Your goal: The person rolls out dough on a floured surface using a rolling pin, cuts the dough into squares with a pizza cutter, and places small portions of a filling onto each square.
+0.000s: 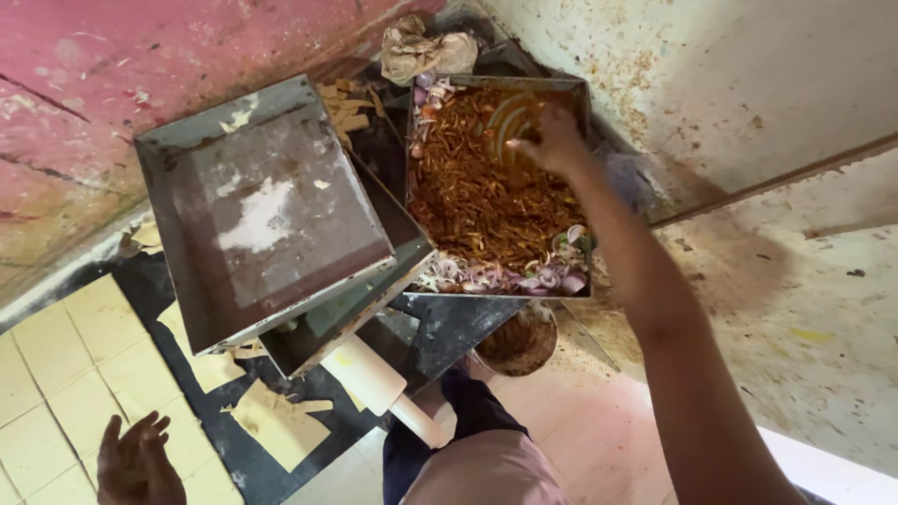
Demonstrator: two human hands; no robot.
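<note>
Worn pink-painted wall (112, 84) upper left, scuffed and streaked. Stained, spattered cream wall (739, 84) to the right, crossed by a slanting ledge. Dark stone counter (243, 458) below, patched with pale dough squares. Pinkish floor (599, 421) beneath. Soft, even daylight.

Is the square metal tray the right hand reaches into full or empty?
Full: the square metal tray holds brown shredded food with sliced onion along its edges.
</note>
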